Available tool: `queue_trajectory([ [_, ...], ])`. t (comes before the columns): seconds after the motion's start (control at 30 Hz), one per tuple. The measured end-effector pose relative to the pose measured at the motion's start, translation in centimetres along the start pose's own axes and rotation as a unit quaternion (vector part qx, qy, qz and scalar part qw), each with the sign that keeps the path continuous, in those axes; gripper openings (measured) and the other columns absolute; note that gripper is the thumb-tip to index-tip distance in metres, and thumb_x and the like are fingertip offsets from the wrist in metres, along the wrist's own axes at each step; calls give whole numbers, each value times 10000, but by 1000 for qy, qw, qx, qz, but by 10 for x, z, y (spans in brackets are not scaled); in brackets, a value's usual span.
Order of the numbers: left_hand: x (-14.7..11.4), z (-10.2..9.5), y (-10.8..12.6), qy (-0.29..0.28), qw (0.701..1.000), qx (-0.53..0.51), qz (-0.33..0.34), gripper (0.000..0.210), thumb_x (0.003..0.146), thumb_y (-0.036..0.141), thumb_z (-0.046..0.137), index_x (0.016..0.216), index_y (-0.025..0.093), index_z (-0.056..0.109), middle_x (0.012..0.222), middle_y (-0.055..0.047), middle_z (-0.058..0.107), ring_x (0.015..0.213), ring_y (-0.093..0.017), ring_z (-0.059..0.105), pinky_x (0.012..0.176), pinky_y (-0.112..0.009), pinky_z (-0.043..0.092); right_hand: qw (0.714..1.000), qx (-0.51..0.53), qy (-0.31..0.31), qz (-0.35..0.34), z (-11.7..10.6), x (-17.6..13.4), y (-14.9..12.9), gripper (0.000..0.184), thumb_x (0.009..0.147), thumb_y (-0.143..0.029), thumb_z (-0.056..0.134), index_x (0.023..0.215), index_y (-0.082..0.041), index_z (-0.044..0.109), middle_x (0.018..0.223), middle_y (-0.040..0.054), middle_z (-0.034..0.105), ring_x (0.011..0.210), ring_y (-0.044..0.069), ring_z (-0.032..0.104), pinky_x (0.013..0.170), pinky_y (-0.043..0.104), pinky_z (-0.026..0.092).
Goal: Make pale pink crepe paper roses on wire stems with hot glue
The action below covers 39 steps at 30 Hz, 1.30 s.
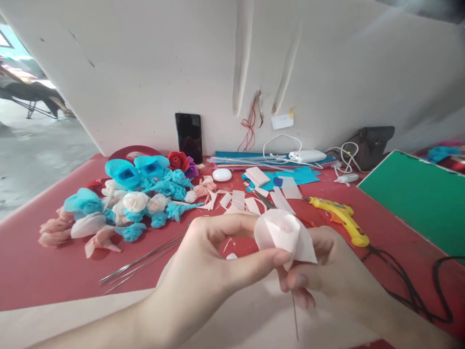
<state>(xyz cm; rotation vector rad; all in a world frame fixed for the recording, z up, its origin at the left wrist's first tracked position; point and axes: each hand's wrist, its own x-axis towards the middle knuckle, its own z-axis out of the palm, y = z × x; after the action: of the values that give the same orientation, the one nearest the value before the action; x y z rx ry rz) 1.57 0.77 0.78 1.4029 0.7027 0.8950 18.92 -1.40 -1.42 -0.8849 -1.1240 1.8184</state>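
A pale pink paper flower [285, 230] on a thin wire stem [295, 315] is held up in front of me. My left hand [232, 257] pinches its petals between thumb and fingers from the left. Below and to the right, my right hand [323, 261] grips the flower's base, with the thumb and fingers closed at the top of the wire. The wire hangs down past my right fingers. Behind the flower lie cut pale paper pieces [252, 206] and a pair of scissors [264, 198], partly hidden.
Blue, white and pink paper flowers [134, 201] are heaped at the left, with loose wires [141, 261] nearer me. A yellow glue gun [339, 215] with a black cord lies right, beside a green board [417, 203]. A phone [189, 138] leans on the wall near a white case [221, 175].
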Motion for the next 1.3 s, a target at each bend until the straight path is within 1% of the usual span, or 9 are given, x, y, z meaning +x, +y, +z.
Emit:
queue_trajectory([
  [0.13,-1,-2,-1,37,999,-13,11,86,712,186,704,640,218,668,668,92,695,613,-60,622,557,-93,464,999,-31,28,10,2,2,-1,25,661,-198,738,655,-187,716,564,-9,627,400,21,522,377,74,402],
  [0.3,-2,-4,-1,27,1000,2,10,85,719,169,693,655,224,686,648,82,697,617,-70,623,500,-87,437,999,-26,18,3,3,2,-2,72,673,-256,736,643,-192,720,569,4,637,398,24,523,372,75,398],
  [0.43,-1,-3,1,11,1000,-22,6,72,728,164,684,694,228,689,660,76,699,641,-80,646,547,-88,473,999,-37,13,-9,1,0,-2,72,689,-240,724,634,-194,724,562,0,628,394,14,510,382,75,399],
  [0.63,0,0,1,-9,999,-43,13,77,745,200,672,671,210,652,607,69,678,679,-90,661,672,-114,519,1000,-29,-7,-10,1,0,0,78,687,-243,725,631,-189,725,565,10,631,406,16,511,381,77,388],
  [0.77,-1,-1,-1,-4,999,-30,10,96,753,215,661,659,211,644,560,68,670,641,-101,665,621,-124,525,999,-30,-19,-6,1,-1,0,108,702,-266,712,632,-185,727,554,16,621,403,19,506,375,84,377],
  [0.93,0,-3,2,32,999,23,10,43,728,220,685,686,229,684,684,75,712,679,-87,660,590,-82,492,999,-38,-14,4,1,0,-1,144,706,-287,710,627,-167,712,556,17,617,403,27,508,378,102,380],
  [1.03,-1,-2,4,30,999,35,14,86,743,221,669,658,219,672,652,81,703,653,-72,649,604,-77,485,999,-36,-23,4,1,1,-2,138,718,-278,701,643,-163,705,580,12,619,417,23,508,388,103,379],
  [1.17,-3,-2,4,19,999,32,15,154,759,180,646,606,196,635,616,75,691,658,-85,649,649,-103,493,998,-61,-10,-3,1,1,-3,138,731,-269,688,659,-152,688,606,6,612,419,25,489,392,119,381],
  [1.3,-1,-4,2,8,1000,8,8,183,755,84,626,622,209,634,602,92,681,652,-72,649,594,-83,464,996,-84,10,1,1,0,-3,156,726,-289,692,663,-148,674,594,1,599,407,24,471,393,129,378],
])
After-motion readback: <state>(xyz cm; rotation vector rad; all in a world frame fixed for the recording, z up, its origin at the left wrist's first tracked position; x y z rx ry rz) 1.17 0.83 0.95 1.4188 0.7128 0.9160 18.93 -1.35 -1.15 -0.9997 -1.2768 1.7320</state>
